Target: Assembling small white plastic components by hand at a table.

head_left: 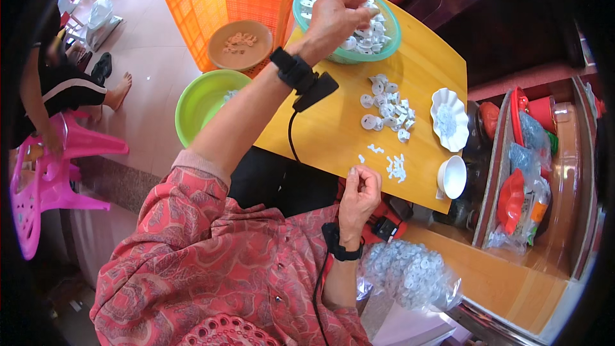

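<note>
My left hand reaches over the teal basket, its fingers bent together just above the heap of round white plastic parts inside. Whatever its fingertips hold blends with the heap. At the table's near edge, my right hand is closed, thumb pressed against curled fingers; anything in it is hidden. Beyond it lie small white plastic pieces in a little group. A loose pile of round white parts sits between those pieces and the basket.
On the yellow table, a scalloped white dish and a white cup stand at the right. Left of it are a green basin, a brown bowl and an orange crate. A bag of white parts lies near my right forearm. A person sits far left.
</note>
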{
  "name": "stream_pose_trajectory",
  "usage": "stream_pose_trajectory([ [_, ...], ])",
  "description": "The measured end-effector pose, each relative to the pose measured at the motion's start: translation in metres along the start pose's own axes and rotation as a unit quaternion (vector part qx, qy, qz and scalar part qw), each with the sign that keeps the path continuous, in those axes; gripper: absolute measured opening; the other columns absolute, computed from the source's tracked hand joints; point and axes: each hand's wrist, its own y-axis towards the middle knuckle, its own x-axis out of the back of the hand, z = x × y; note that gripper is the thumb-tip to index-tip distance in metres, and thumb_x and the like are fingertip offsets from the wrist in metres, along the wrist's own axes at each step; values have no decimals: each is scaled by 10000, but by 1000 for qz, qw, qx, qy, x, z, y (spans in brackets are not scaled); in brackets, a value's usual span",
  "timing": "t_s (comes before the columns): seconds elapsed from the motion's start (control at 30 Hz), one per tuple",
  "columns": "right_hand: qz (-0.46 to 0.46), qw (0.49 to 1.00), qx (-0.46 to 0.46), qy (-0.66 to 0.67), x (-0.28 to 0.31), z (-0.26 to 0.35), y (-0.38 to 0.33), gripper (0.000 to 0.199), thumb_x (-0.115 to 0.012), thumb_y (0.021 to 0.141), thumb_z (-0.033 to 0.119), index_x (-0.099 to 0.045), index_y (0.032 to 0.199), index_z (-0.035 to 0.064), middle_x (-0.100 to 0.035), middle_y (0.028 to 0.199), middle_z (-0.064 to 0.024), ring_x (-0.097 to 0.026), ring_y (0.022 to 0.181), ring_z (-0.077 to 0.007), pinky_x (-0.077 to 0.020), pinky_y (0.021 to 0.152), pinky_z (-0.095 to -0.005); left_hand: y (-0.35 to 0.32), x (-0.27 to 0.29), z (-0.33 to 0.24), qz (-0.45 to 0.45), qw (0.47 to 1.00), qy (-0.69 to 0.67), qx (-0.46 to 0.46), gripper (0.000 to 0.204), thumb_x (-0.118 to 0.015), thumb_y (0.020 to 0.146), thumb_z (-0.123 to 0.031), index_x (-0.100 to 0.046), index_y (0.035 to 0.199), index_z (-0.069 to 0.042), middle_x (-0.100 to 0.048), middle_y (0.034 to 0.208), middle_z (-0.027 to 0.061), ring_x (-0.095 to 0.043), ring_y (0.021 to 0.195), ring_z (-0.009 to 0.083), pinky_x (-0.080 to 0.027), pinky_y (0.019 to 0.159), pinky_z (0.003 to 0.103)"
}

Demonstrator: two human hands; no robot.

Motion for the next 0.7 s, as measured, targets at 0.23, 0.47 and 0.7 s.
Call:
stream_pose_trajectory([
  [0.23,-13,997,9,-75,8,-11,6,70,-628,909,40,-595,915,-22,-598,947,-136,-608,844,-262,-505,733,-350,-51,-18,17,40,988,139,-43,276,-764,849,-171,-703,1012,43,-705,829,55,-662,780,92,-526,649,240],
  [0.47,-20,986,58,-154,9,-23,14,84,-630,870,1,-609,950,-11,-573,974,-148,-594,878,-326,-497,772,-415,-124,-46,53,164,943,269,-102,186,-726,771,-85,-696,941,-14,-620,879,193,-633,742,367,-518,677,432],
  [0.7,15,937,151,-314,9,-19,14,162,-647,825,-6,-667,986,3,-568,972,-134,-571,944,-324,-460,845,-440,-137,-52,68,209,892,393,-84,137,-704,767,-106,-650,843,-7,-608,883,203,-623,774,396,-505,693,483],
])
